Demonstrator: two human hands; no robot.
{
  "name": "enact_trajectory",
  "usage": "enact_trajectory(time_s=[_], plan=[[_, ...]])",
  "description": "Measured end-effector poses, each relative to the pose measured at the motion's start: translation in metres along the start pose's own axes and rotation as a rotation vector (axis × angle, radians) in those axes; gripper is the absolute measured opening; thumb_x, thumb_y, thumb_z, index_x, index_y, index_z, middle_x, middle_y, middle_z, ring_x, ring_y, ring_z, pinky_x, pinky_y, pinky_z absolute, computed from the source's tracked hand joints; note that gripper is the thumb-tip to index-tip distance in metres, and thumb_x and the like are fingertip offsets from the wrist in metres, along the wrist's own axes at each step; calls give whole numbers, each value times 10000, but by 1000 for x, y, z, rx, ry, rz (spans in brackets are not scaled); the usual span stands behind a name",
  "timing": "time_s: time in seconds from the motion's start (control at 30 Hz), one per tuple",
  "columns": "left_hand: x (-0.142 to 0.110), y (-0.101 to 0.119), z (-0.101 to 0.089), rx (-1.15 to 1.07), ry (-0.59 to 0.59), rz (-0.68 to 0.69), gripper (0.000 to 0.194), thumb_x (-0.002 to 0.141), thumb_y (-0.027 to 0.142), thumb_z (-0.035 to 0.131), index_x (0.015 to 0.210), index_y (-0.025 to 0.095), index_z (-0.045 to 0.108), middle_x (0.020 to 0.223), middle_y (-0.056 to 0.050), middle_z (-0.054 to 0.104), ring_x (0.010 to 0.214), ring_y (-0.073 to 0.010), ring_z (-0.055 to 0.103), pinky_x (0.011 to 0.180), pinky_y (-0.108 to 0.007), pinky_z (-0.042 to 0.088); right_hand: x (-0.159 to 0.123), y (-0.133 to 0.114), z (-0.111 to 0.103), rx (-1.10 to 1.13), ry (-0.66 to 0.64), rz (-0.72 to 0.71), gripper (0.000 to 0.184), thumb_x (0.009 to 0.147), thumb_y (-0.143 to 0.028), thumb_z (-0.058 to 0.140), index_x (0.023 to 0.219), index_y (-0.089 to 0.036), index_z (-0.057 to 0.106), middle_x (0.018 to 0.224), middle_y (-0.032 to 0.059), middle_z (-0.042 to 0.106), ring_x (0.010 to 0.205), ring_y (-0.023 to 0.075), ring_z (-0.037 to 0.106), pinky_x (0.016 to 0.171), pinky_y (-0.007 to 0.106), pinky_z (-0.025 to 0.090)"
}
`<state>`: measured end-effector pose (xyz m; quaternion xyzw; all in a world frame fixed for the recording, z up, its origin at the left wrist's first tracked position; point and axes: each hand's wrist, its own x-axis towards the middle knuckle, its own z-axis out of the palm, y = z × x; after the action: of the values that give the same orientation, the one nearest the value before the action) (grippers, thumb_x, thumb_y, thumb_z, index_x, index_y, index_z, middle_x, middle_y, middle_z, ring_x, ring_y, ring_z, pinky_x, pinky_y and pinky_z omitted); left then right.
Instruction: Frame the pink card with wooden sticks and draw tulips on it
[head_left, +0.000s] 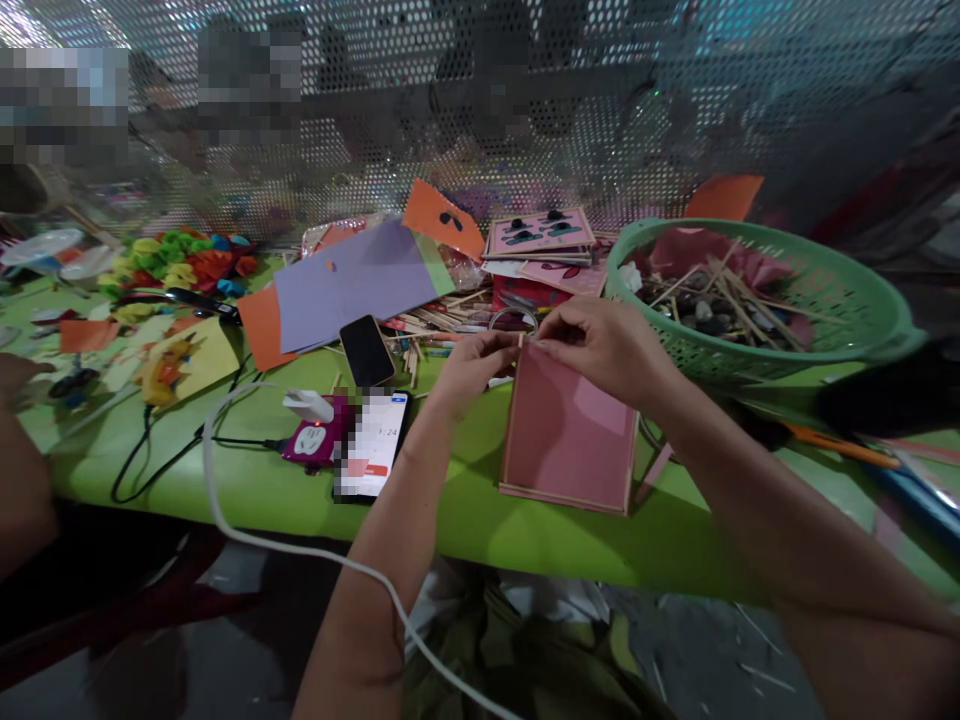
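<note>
A pink card [574,435] lies on the green tabletop in front of me, with thin wooden strips along its left and bottom edges. My left hand [480,368] is closed at the card's top left corner, thumb and fingertips pinched against it. Just to the right, my right hand [604,345] pinches at the top edge of the same card. Its bent fingers hide what, if anything, lies between them. A metal ring-shaped handle [514,318] shows just behind both hands.
A green basket [832,345] of sticks and stones stands right. Left are a phone [367,350], a lit phone [375,440], a purple power adapter [319,435] and a white cable [300,545]. Behind lie purple paper [352,285] and decorated pink cards [540,232]. Another person's arm [22,440] is far left.
</note>
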<state>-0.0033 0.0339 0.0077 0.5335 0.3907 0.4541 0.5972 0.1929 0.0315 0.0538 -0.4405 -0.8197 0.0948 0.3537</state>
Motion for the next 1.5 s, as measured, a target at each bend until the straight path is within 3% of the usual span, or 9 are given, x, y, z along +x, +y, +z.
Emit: enact_trajectory(time_s=[0.37, 0.6, 0.9, 1.5], plan=[[-2, 1, 3, 56, -25, -7, 354, 734, 450, 875, 918, 162, 781, 865, -27, 734, 774, -121, 609, 714, -250, 481, -1, -8, 0, -66, -48, 115, 58, 861, -182, 732, 822, -206, 767, 794, 49, 791, 715, 206, 687, 665, 314, 430], [-2, 3, 7, 105, -19, 2, 177, 774, 299, 787, 881, 165, 746, 800, 2, 671, 721, -109, 550, 688, -244, 438, -1, -8, 0, -69, -71, 145, 72, 859, -173, 733, 819, -197, 787, 814, 56, 809, 737, 212, 706, 670, 308, 429], [-1, -2, 12, 125, -5, 102, 127, 746, 259, 782, 805, 177, 706, 780, 14, 635, 751, -119, 519, 692, -243, 402, -2, -11, -3, -68, -103, 178, 115, 844, -187, 708, 788, -211, 806, 775, 45, 803, 713, 210, 699, 664, 311, 419], [0, -3, 11, -2, -64, 62, 218, 675, 300, 840, 766, 164, 696, 731, 41, 608, 709, -90, 503, 715, -249, 418, -1, -5, -6, 4, -127, 132, 116, 854, -208, 725, 778, -230, 811, 696, 27, 785, 643, 195, 675, 605, 307, 427]])
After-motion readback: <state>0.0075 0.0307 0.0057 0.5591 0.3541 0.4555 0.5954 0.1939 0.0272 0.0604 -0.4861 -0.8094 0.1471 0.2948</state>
